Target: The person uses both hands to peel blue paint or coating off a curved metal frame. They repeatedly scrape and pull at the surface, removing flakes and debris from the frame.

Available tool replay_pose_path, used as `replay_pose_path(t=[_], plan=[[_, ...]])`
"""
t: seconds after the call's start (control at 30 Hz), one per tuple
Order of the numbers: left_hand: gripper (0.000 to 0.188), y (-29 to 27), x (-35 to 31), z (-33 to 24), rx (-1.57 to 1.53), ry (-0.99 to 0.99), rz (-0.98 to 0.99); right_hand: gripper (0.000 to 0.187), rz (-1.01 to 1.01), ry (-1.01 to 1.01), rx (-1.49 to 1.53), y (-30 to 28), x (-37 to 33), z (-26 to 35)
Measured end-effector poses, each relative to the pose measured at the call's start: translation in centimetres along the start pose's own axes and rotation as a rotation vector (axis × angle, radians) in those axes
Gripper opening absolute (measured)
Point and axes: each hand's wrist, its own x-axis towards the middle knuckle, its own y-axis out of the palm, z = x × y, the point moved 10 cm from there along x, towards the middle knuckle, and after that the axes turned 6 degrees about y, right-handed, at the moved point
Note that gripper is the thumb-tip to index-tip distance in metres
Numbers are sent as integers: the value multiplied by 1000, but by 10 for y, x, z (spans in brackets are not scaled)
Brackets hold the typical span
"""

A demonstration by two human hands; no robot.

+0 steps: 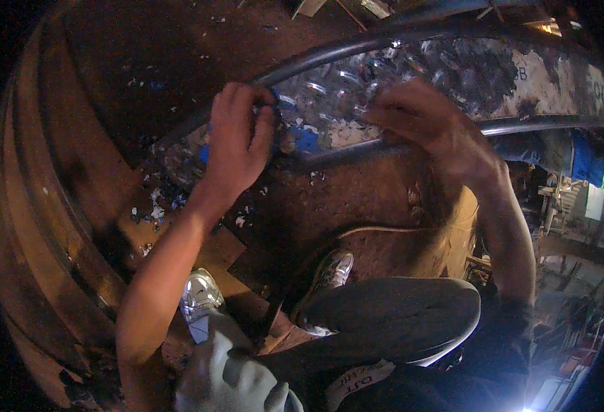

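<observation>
A long diamond-tread metal panel with a dark tubular rim stretches across the upper part of the head view. Patches of torn white covering and blue scraps cling to its surface. My left hand is at the panel's left part with its fingers curled in; whatever they may pinch is hidden. Over the middle of the panel, close to a torn white patch, is my right hand. Its fingers point left and are blurred, so their grip is unclear.
White and blue flakes litter the brown floor below the panel's left end. Long rusty metal beams curve along the left side. A cable crosses the floor near my shoes. Blue cloth with a bright stripe shows at right.
</observation>
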Motion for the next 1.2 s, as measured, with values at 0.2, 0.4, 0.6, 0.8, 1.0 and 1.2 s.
replay_pose_path(t=[0.2, 0.4, 0.6, 0.8, 1.0, 1.2], plan=[[13, -1, -1, 1, -12, -17, 5, 30, -206, -102, -331, 3, -12, 12], [12, 0, -1, -2, 8, -14, 5, 36, -376, -299, -976, 34, -29, 25], [12, -2, 0, -3, -1, -16, -6, 32, -269, -79, -835, 39, -23, 28], [12, -1, 1, -3, 14, -39, 10, 45, -262, -56, -230, 0, -25, 16], [12, -2, 1, -4, 40, -10, -1, 41, -327, 68, -411, 25, -17, -3], [13, 0, -1, -1, 30, 1, 1, 28, -341, 30, -566, 28, -24, 30]])
